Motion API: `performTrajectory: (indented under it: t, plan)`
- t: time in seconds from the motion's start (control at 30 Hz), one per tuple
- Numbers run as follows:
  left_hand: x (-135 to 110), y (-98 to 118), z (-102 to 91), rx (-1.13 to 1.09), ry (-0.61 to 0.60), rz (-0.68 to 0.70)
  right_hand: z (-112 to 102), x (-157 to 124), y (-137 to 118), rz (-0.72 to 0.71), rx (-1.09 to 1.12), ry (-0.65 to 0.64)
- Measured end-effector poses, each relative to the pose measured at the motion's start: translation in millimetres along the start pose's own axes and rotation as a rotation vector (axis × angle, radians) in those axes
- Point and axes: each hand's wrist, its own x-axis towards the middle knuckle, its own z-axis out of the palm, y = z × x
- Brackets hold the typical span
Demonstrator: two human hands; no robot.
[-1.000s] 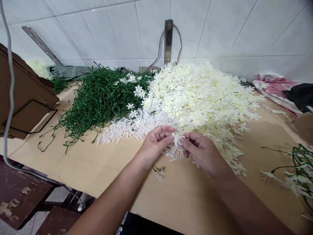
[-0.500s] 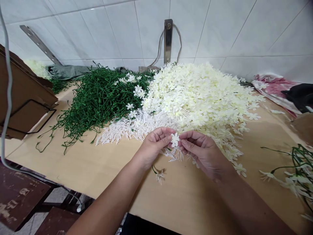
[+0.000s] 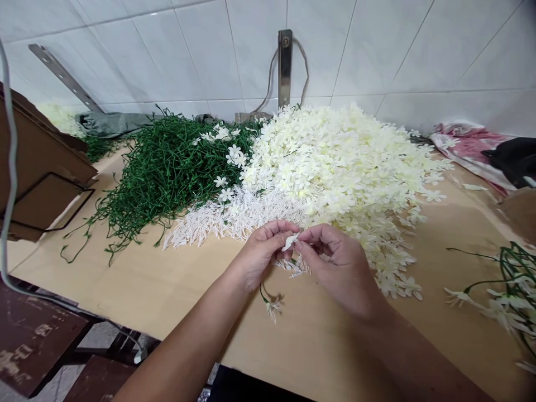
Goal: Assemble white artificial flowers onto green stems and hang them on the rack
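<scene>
A small white artificial flower (image 3: 290, 241) sits between my two hands, tilted nearly edge-on. My left hand (image 3: 267, 245) pinches it from the left with thumb and fingers. From the right, the thumb and forefinger of my right hand (image 3: 335, 259) close on the same flower. Below my left palm hangs a green stem with a white bloom (image 3: 272, 306) at its end; where its upper part goes is hidden by the hand. Just behind the fingers lie thin white stamens (image 3: 234, 215) in a heap, next to a large pile of cream-white flower heads (image 3: 335, 162).
A tangled pile of green stems (image 3: 167, 162) lies at the back left. Finished-looking sprays (image 3: 508, 301) rest at the right edge. A cardboard box (image 3: 37, 167) and a grey cable (image 3: 10, 167) stand at the left. A metal bracket (image 3: 285, 70) juts from the tiled wall.
The flower has turned from facing me to nearly edge-on. My right hand has shifted slightly left and rolled over, its fingers closer to my left hand.
</scene>
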Motion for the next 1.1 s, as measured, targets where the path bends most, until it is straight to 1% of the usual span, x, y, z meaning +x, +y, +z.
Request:
performTrajectory:
  t: [0.17, 0.37, 0.47, 0.63, 0.73, 0.9, 1.0, 1.1]
  plan:
    - [-1.0, 0.2, 0.2, -0.012, 0.003, -0.045, 1.9, -0.2, 0.7, -0.080, -0.025, -0.015]
    - [-1.4, 1.3, 3.7, 0.041, 0.042, -0.037, 7.6, 0.6, 1.7, -0.089, -0.157, -0.016]
    - [-1.4, 1.8, 4.0, 0.057, 0.033, -0.037, 7.5, 0.0, 1.7, -0.081, -0.200, 0.001]
    - [-1.7, 1.7, 2.4, 0.038, 0.018, -0.081, 6.3, -0.5, 1.1, -0.055, -0.174, -0.018]
    - [-1.5, 1.6, 1.8, 0.032, 0.009, -0.095, 7.3, -0.3, 0.7, -0.066, -0.183, 0.005]
    - [0.3, 1.2, 1.1, 0.083, -0.047, -0.091, 8.8, 0.1, -1.1, -0.099, -0.260, 0.010]
    - [1.0, 1.8, 0.7, 0.133, -0.047, -0.068, 7.8, 1.2, -2.3, -0.151, -0.295, -0.010]
    - [1.2, 2.4, 0.4, 0.200, -0.032, -0.051, 6.3, 3.2, -2.4, -0.174, -0.300, -0.078]
